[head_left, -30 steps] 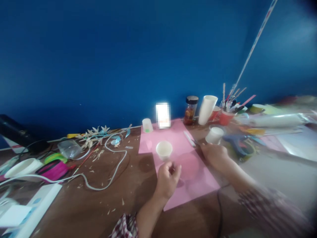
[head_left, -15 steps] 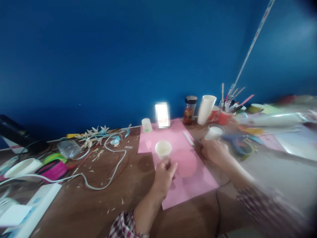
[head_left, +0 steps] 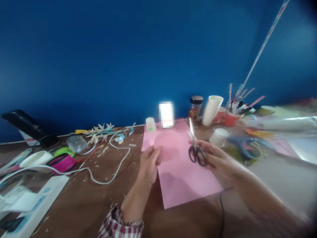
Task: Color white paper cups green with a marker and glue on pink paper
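My left hand (head_left: 150, 162) pinches the near left edge of a round piece of pink paper (head_left: 168, 148) between thumb and fingers. The disc is raised over a pink paper sheet (head_left: 188, 180) on the brown table, and its outline blurs into the sheet. To the right, my right hand (head_left: 218, 158) holds a pair of scissors (head_left: 195, 150) by its black handles. Their blades point away from me and look slightly apart. Just beyond the right hand stands a white cup (head_left: 219, 137). A blue glue gun (head_left: 244, 147) lies right of it, blurred.
At the back stand a small white cup (head_left: 150, 124), a dark-lidded jar (head_left: 196, 107), a tall white cup (head_left: 212, 109) and a red cup (head_left: 232, 118) with brushes. On the left are a white cable (head_left: 109, 182), tape rolls (head_left: 61, 163) and a power strip (head_left: 47, 198).
My right hand has come up holding scissors. My left hand has shifted slightly left and lifted the pink disc. The white cup formerly at the left fingertips no longer shows there.
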Action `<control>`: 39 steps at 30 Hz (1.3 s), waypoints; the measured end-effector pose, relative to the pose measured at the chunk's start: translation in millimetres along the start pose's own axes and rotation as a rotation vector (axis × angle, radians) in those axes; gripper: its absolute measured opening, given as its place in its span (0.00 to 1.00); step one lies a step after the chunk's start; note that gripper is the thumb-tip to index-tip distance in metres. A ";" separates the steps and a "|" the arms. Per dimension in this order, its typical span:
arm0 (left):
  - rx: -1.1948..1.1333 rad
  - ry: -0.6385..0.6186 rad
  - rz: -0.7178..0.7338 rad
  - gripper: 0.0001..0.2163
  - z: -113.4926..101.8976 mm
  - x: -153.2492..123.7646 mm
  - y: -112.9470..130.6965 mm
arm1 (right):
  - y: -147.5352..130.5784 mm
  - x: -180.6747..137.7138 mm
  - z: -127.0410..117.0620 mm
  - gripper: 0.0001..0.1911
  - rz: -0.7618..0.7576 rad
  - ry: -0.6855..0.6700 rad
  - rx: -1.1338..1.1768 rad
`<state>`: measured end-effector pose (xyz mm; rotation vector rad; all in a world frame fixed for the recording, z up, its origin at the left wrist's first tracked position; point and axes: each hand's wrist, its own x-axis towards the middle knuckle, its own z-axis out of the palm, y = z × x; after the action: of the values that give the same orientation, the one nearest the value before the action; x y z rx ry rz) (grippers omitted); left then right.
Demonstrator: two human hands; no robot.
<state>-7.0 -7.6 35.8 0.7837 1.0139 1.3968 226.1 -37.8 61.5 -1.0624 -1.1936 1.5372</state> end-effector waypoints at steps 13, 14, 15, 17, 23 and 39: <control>-0.014 0.136 0.057 0.13 -16.1 15.8 17.5 | 12.3 7.9 42.3 0.13 -0.128 -0.358 -0.046; 0.003 0.129 0.059 0.13 -16.0 14.8 17.8 | 14.1 8.5 43.9 0.13 -0.137 -0.327 -0.061; 0.020 0.121 0.061 0.13 -16.1 13.8 18.1 | 15.6 9.0 44.5 0.14 -0.141 -0.294 -0.076; 0.054 0.110 0.070 0.13 -17.4 12.5 19.0 | 17.4 9.4 43.5 0.15 -0.157 -0.239 -0.104; 0.075 0.180 0.129 0.11 -26.3 18.3 24.3 | 21.3 4.9 41.9 0.13 -0.217 -0.314 -0.395; -0.236 0.287 0.105 0.14 -32.4 24.3 38.8 | 36.6 0.7 62.4 0.14 -0.005 -0.236 -0.545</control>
<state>-54.5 14.6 55.7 0.4762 1.0116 1.7192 160.8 -55.6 36.0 -1.2384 -1.8454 1.3909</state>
